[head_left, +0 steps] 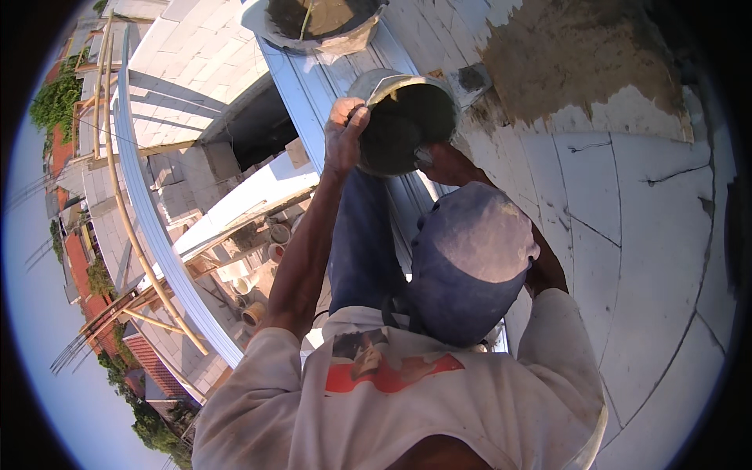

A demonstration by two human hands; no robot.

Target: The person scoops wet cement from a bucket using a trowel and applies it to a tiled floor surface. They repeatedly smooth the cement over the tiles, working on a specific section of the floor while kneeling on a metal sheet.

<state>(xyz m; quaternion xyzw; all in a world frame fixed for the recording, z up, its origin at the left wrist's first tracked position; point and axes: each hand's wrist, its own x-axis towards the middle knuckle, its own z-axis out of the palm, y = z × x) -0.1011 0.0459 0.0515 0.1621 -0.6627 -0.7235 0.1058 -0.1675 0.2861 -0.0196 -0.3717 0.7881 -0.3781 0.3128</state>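
- The left grip [345,133] is closed on the rim of the bucket [366,84], its thumb hooked over the edge.
- The right grip [432,162] is at the bucket's near right edge, low and partly in shadow; whether its fingers clasp the rim or anything else, I cannot tell.
- The bucket sits between the two grips, mouth turned toward the viewer so that it looks tilted; the dark inside hides how full it is.
- Beyond the grips stands a wide basin [356,39] of grey mix with a thin stick [305,19] in it, on ribbed planks [294,78] that also run under the bucket.
- Right of the grips rises a pale wall [583,180] bearing a rough patch [580,63].
- Left of and below the left grip, the planks give way to a drop, with containers [254,313] far down.
- Likeliest trouble: with one sure hold, a heavy load could twist the bucket and spill its contents.
- A wet or gritty rim might slide from the left grip; the nearby edge would then let the bucket fall.
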